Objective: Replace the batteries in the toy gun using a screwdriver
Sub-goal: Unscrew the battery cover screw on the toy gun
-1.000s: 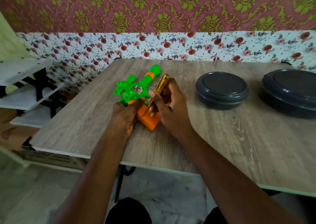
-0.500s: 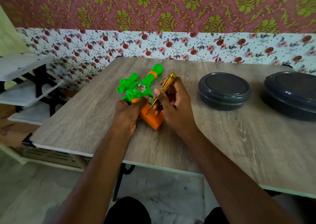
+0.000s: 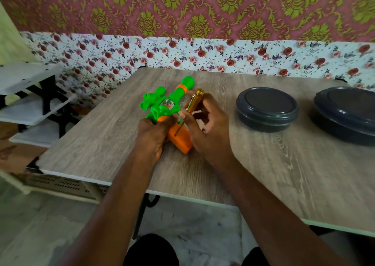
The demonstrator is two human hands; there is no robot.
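Note:
A green toy gun with an orange grip lies on the wooden table, barrel pointing away from me. My left hand holds the gun at the joint between body and grip, pressing it to the table. My right hand pinches a screwdriver with a clear yellow handle. The shaft slants down and its tip touches the orange grip near a small hole. No batteries are visible.
Two dark round lidded containers stand on the table to the right, one close to my right hand and one at the right edge. A white shelf rack stands left of the table. The near table edge runs under my forearms.
The screwdriver tip has shifted slightly along the orange grip, and more of the shaft shows. My left hand keeps its hold on the gun. The view has moved a little.

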